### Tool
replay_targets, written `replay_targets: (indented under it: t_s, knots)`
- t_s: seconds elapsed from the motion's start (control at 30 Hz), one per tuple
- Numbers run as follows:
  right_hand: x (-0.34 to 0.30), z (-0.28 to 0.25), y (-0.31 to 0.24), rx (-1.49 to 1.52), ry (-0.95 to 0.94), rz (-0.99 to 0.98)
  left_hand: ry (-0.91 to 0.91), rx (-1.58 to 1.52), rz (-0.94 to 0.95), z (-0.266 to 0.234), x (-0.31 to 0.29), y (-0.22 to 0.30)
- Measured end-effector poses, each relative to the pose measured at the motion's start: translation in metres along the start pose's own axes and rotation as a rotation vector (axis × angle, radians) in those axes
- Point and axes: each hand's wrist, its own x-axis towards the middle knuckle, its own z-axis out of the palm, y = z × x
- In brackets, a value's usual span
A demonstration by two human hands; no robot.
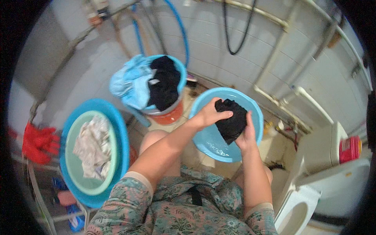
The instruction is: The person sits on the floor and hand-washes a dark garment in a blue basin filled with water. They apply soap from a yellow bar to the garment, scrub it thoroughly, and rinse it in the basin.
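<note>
A piece of black cloth (pixel 232 122) is stretched between my two hands above a light blue basin (pixel 201 139) with water in it. My left hand (pixel 212 114) pinches the cloth's upper left edge, thumb on top. On the other side, my right hand (pixel 246 135) grips its right edge, with most of the fingers hidden behind the fabric. What kind of garment it is, I cannot tell. The basin stands on the tiled floor in front of my knees.
Left of the basin, light blue cloth (pixel 135 80) and black cloth (pixel 166 84) overhang a bucket (pixel 168 115). Whitish laundry (pixel 94 147) lies in a green basin (pixel 70 156) inside a larger blue one (pixel 123 156). Red gloves (pixel 39 143) hang far left; a toilet (pixel 297 207) stands right.
</note>
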Motion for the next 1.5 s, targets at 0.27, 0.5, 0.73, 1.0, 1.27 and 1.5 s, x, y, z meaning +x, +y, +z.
replay_targets:
  t_s: [0.27,0.5,0.73,1.0,1.27,1.5]
  knots:
    - [-0.007,-0.008,0.022,-0.114,-0.077,0.123,0.6,-0.926,0.096,-0.113,-0.116,0.074]
    - [0.003,-0.013,0.05,-0.079,-0.143,0.222,1.187,-1.115,0.428,-0.202,-0.271,0.067]
    - [0.001,-0.016,0.043,-0.181,-0.091,0.181,0.95,-1.448,0.443,-0.178,-0.278,0.063]
    - [-0.003,-0.023,0.022,-0.157,0.007,0.071,0.372,0.352,0.104,-0.126,-0.122,0.047]
    - [-0.001,-0.031,0.0,-0.229,0.076,0.027,0.23,1.67,-0.213,-0.178,0.007,0.001]
    - [0.005,-0.033,-0.013,-0.332,0.157,0.042,0.751,0.94,0.047,-0.207,0.057,0.047]
